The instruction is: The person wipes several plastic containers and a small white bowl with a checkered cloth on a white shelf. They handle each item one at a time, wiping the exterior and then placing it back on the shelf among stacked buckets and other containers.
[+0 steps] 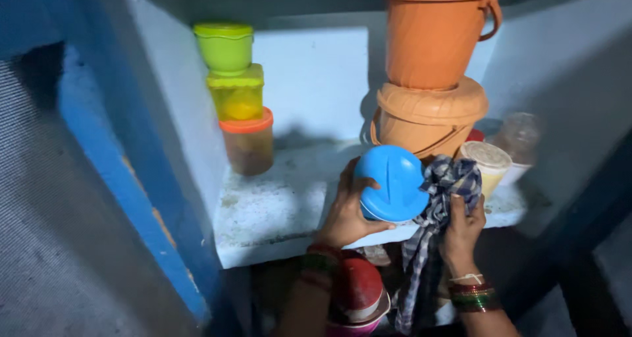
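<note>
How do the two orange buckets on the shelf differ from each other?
The upper orange bucket looks taller and narrower; the lower orange bucket is squat and wider. The upper one stands on the lower one's lid; the lower one stands on the shelf. The upper one's handle hangs at its right side; the lower one's droops across its front. Both are lidded orange plastic.

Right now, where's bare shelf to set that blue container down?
Free: the shelf patch between the stacked tubs on the left and the left hand holding the blue container. Crowded: right side, with orange buckets, jars and the right hand's checked cloth.
</note>
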